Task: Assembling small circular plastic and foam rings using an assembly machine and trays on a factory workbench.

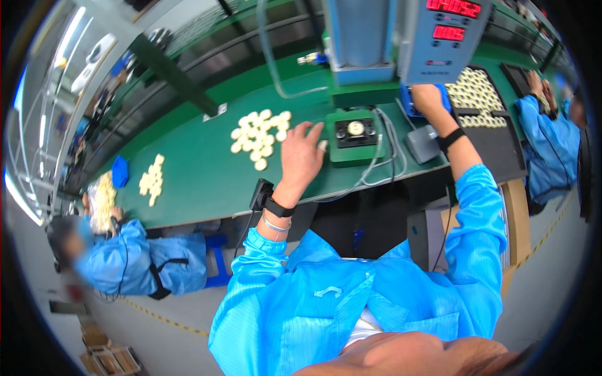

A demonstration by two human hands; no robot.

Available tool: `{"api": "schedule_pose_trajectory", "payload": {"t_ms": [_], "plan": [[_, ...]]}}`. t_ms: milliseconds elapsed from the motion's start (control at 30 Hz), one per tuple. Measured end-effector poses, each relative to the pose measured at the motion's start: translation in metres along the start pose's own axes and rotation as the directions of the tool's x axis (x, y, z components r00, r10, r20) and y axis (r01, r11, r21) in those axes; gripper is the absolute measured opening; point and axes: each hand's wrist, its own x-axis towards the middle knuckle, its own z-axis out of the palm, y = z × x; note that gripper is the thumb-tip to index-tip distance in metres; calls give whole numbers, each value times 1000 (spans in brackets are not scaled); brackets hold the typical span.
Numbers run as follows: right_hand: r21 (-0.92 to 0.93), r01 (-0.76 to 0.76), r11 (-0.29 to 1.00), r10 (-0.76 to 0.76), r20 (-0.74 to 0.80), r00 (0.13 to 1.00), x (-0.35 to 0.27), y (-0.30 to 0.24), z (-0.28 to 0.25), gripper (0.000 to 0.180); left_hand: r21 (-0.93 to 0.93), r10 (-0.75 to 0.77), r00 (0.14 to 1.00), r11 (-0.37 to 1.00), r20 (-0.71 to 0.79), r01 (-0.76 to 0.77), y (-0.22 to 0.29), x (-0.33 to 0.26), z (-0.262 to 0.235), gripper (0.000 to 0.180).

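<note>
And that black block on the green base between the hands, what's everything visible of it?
The black block looks hard, possibly metal, with a silvery round fitting toward each side. It lies flat on the green base. A round cream piece rests at its middle. The left hand is beside it, not touching. Finer details are unclear.

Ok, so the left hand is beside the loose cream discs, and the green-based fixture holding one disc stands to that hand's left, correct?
No, the side is wrong: in the head view, the left hand is beside the loose cream discs, and the green-based fixture holding one disc stands to that hand's right.
</note>
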Motion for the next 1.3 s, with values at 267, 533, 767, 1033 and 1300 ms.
{"api": "schedule_pose_trajectory", "payload": {"t_ms": [267, 533, 767, 1033, 1300], "plan": [[55, -37, 998, 39, -31, 999, 6, 16, 13, 12, 303, -581, 808, 791, 101, 531, -137, -32, -21, 61], [302, -98, 948, 150, -154, 977, 1, 1, -35, 18, 70, -255, 945, 967, 204, 246, -94, -46, 15, 62], [873, -292, -391, 98, 355, 930, -52, -61, -104, 20, 5, -221, 963, 975, 151, 223, -62, -42, 9, 56], [732, -303, -610, -42, 351, 935, -78, -113, -117, 25, 66, -282, 958, 958, 44, 279, -47, -84, -7, 47], [631, -287, -721, 4, 418, 909, -70, -149, -105, 24, 45, -224, 974, 973, -37, 225, -44, -104, -5, 46]]}}
